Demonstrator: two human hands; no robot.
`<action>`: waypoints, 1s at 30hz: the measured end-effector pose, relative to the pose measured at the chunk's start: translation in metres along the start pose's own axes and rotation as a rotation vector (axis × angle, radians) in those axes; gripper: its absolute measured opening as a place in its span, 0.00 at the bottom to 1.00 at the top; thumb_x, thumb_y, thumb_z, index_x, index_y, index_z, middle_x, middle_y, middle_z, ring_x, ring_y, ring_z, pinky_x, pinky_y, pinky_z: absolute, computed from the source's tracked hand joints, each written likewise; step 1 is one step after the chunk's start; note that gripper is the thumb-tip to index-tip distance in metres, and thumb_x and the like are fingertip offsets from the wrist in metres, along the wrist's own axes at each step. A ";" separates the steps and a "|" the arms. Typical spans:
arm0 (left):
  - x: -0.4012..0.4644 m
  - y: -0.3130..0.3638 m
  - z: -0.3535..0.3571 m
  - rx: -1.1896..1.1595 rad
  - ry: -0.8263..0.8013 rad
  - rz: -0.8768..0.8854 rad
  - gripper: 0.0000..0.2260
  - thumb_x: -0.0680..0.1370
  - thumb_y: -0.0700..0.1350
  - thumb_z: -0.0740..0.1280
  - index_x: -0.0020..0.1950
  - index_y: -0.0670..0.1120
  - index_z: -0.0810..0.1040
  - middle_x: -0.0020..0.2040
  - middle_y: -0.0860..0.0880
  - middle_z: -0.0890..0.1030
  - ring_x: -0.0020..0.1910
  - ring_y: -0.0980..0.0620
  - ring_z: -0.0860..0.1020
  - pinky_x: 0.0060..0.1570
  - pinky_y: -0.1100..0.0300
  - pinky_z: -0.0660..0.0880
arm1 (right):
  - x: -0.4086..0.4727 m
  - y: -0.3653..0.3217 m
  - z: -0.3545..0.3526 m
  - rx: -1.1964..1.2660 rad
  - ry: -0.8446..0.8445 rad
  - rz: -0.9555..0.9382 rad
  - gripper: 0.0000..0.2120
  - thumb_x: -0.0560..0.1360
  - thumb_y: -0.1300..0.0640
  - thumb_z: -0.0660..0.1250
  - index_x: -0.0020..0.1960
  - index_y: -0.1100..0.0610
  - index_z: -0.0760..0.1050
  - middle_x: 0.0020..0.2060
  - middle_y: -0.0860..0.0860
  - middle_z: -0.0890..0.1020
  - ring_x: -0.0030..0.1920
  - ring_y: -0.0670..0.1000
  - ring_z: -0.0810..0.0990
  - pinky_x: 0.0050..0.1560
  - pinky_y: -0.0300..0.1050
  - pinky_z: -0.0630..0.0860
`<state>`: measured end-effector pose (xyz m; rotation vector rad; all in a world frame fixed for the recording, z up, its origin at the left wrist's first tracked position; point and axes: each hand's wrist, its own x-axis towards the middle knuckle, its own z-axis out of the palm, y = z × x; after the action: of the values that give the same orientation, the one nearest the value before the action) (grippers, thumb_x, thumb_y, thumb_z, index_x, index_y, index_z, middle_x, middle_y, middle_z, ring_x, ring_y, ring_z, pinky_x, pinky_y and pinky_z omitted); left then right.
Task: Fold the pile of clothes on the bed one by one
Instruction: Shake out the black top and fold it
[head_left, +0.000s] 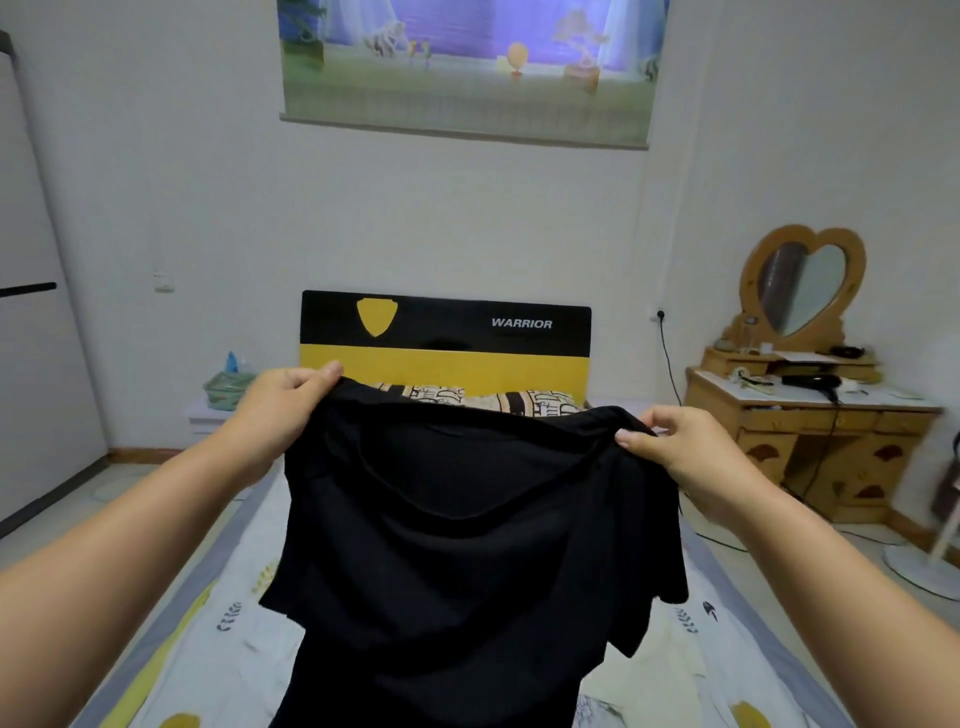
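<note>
Hands (483, 421) gripping black shirt (467, 545), above bed (208, 623)

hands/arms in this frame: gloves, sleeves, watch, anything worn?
Nothing worn that shows. The left hand and right hand are bare: no gloves, and no rings visible on the fingers in view. Both forearms are bare from the wrists down to the frame edge, with no sleeve, watch, band or marker. Nails look short and unpainted. Upper arms are out of frame, so any short sleeve there can't be told.
</note>
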<state>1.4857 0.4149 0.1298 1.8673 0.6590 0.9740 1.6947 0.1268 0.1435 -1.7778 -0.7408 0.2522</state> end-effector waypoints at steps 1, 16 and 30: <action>-0.001 0.001 0.001 -0.028 0.026 -0.002 0.17 0.78 0.54 0.62 0.41 0.41 0.79 0.36 0.46 0.77 0.38 0.50 0.75 0.42 0.56 0.70 | -0.001 0.001 -0.003 0.032 -0.032 0.016 0.11 0.75 0.61 0.67 0.34 0.57 0.74 0.25 0.47 0.77 0.25 0.42 0.75 0.22 0.30 0.67; -0.031 -0.015 0.024 0.101 0.114 -0.140 0.16 0.80 0.48 0.62 0.41 0.36 0.78 0.36 0.45 0.77 0.39 0.50 0.74 0.42 0.56 0.68 | 0.005 0.046 0.003 0.119 -0.306 -0.018 0.12 0.72 0.54 0.70 0.41 0.49 0.65 0.38 0.53 0.76 0.36 0.49 0.76 0.35 0.42 0.72; -0.072 -0.003 0.006 -0.042 -0.223 -0.143 0.16 0.80 0.40 0.61 0.33 0.47 0.79 0.32 0.53 0.80 0.30 0.61 0.74 0.31 0.70 0.70 | -0.008 0.059 0.013 0.124 -0.074 -0.081 0.13 0.76 0.63 0.65 0.34 0.55 0.79 0.28 0.44 0.80 0.34 0.44 0.77 0.36 0.37 0.71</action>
<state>1.4511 0.3587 0.0998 1.8318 0.6227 0.6715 1.7026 0.1226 0.0834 -1.6250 -0.8312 0.3043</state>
